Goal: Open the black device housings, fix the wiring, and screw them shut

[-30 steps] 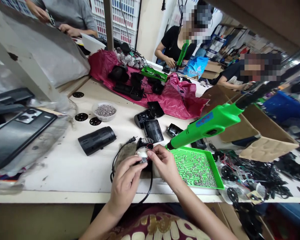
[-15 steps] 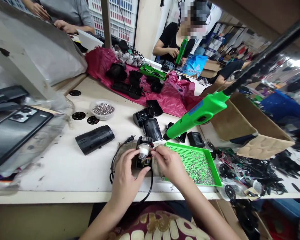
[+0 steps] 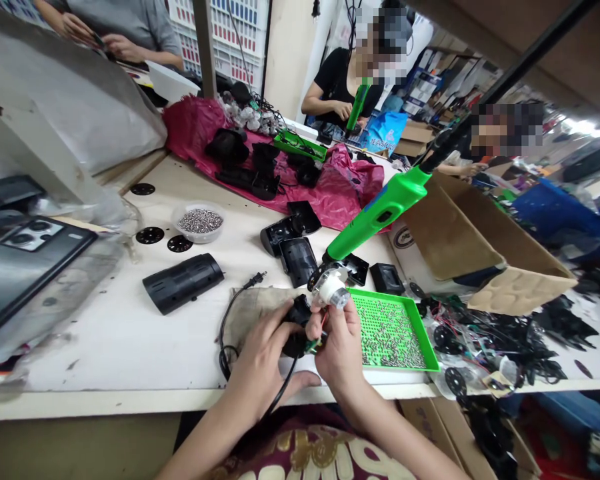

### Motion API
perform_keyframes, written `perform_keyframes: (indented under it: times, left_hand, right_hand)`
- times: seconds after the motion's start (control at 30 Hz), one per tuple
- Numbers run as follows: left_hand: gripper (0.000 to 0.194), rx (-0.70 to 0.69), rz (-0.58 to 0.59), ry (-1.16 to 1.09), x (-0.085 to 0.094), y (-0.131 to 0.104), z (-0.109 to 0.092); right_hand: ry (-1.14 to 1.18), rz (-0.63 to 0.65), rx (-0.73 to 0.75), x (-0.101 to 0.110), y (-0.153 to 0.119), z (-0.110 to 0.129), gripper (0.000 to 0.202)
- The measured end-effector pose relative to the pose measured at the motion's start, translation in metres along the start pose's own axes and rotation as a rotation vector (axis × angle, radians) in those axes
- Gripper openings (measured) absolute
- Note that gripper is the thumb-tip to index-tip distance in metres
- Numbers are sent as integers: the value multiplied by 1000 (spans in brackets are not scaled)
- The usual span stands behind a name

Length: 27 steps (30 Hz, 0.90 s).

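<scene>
My left hand is wrapped round a black plastic housing, with a bit of green circuit board showing at its right side. A black power cord with a two-pin plug runs from it and loops to the left. In my right hand, fingers pinch a clear and white motor-like part, raised above the bench. Thin red wires show between the two parts. The tip of a hanging green electric screwdriver is right behind the white part; whether they touch I cannot tell.
A green tray of screws lies right of my hands. Black shells and a bowl of small metal pieces stand left and behind. An open carton and a heap of wired parts occupy the right. Two people work opposite.
The white part has moved right and up in my right hand, away from the housing. My left hand now grips the housing, tilted and nearer me. The screwdriver has shifted slightly left.
</scene>
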<state>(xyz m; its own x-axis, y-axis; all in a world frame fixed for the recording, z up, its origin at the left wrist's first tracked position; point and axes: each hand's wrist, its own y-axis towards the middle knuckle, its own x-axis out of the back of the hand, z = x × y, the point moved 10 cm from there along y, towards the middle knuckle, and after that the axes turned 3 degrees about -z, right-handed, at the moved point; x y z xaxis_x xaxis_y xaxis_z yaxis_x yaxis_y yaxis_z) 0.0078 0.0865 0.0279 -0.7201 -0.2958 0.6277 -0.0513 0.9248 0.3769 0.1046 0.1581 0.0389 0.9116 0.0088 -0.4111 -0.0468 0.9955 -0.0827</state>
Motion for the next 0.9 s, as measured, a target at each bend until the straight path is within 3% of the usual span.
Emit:
perform_keyframes:
  times: [0.07,0.13,0.3,0.47,0.53,0.63,0.8,0.9]
  left_hand:
    - [28,6,-30,-2,5,-2,0]
    - [20,-21,-92,89,13,-3,-3]
    - [25,-122,-195,340,23,-7,-10]
    - [29,-86,-128,285,21,-8,-5]
    - [44,-28,-179,174,29,-8,-1]
    - [86,89,-273,64,38,-8,12]
    - [98,152,-272,-33,24,-6,31]
    - [103,120,-267,-22,23,-3,31]
  right_hand:
    - [70,28,-39,-11,-1,-3,31]
    - [95,61,-63,-19,-1,-3,32]
    - [205,148,-194,-33,-2,-11,32]
    - [336,173,-293,-32,3,-19,36]
    - [352,190,-312,-31,6,-20,36]
    - [373,230,-343,-33,9,-21,35]
    - [400,282,-387,-40,9,-24,34]
    - [406,307,-423,-41,7,-30,35]
